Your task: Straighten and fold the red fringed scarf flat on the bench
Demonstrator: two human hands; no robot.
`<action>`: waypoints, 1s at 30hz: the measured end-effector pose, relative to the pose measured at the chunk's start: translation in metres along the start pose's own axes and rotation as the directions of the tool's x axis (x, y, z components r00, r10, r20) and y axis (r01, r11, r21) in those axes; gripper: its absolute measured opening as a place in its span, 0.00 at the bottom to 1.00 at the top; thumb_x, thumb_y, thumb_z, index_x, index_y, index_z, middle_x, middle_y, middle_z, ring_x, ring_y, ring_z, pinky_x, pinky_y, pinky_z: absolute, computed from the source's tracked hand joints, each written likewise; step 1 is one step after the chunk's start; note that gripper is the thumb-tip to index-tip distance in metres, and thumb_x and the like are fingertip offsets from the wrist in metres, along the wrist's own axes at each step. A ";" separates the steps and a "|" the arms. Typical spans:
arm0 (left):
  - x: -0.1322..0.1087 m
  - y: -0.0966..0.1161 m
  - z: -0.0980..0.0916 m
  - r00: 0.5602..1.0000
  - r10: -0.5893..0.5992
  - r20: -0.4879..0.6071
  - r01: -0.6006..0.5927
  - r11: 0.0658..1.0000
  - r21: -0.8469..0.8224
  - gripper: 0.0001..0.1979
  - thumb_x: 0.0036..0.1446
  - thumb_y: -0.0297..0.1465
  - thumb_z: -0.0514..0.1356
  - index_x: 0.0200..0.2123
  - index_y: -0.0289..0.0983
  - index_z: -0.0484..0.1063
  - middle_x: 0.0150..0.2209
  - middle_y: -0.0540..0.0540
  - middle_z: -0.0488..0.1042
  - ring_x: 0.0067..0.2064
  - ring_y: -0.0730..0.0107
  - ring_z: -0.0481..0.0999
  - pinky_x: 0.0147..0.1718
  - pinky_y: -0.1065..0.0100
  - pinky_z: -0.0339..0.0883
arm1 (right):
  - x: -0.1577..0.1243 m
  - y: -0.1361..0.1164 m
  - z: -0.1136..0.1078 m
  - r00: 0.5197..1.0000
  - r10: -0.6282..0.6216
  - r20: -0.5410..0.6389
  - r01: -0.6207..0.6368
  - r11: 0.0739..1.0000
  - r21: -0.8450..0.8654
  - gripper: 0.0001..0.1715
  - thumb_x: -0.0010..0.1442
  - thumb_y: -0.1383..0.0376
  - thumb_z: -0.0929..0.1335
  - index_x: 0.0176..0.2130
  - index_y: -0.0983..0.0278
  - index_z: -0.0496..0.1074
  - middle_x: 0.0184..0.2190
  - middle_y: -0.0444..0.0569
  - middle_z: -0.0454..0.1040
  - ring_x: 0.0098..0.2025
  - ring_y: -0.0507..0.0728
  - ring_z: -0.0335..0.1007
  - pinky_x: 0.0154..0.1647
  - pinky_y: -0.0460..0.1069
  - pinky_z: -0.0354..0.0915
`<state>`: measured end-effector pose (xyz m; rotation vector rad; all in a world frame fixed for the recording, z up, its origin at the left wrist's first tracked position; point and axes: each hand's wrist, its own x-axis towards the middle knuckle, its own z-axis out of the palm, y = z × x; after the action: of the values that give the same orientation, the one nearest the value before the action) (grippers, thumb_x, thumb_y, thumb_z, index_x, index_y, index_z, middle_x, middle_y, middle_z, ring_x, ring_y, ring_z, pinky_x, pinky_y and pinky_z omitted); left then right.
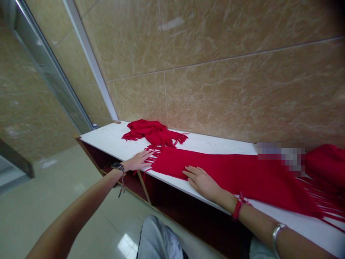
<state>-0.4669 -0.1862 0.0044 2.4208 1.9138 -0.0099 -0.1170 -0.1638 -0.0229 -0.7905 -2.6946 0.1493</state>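
Note:
A red scarf (223, 171) lies stretched flat along a white-topped cabinet, with fringe at both ends. My left hand (138, 160) rests at its left fringe, fingers extended over the strands. Lying palm down on the scarf's near edge is my right hand (202, 181), its fingers out straight and holding nothing. Just beyond the left fringe sits a second, crumpled red scarf (153, 131) with loose fringe. More red cloth (327, 167) is heaped at the far right, beside the flat scarf's other fringed end.
The long white cabinet top (104, 136) runs against a tan marble-tiled wall (215, 90), with open dark shelves (172, 201) below. A blurred-out item (281, 153) lies at the back right. Shiny floor tiles (88, 201) spread to the left.

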 end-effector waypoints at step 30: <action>0.021 -0.007 -0.031 0.973 0.150 -0.178 -0.106 0.967 0.233 0.29 0.49 0.16 0.48 0.56 0.34 0.59 0.59 0.41 0.57 0.59 0.66 0.56 0.56 0.64 0.53 | 0.002 -0.001 0.000 1.000 0.012 -0.004 -0.012 1.000 0.008 0.22 0.61 0.67 0.58 0.52 0.65 0.67 0.54 0.54 0.65 0.56 0.60 0.59 0.57 0.59 0.54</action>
<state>-0.4698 -0.1629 0.0345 2.7855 1.9198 0.0199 -0.1188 -0.1636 -0.0225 -0.8034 -2.6841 0.1606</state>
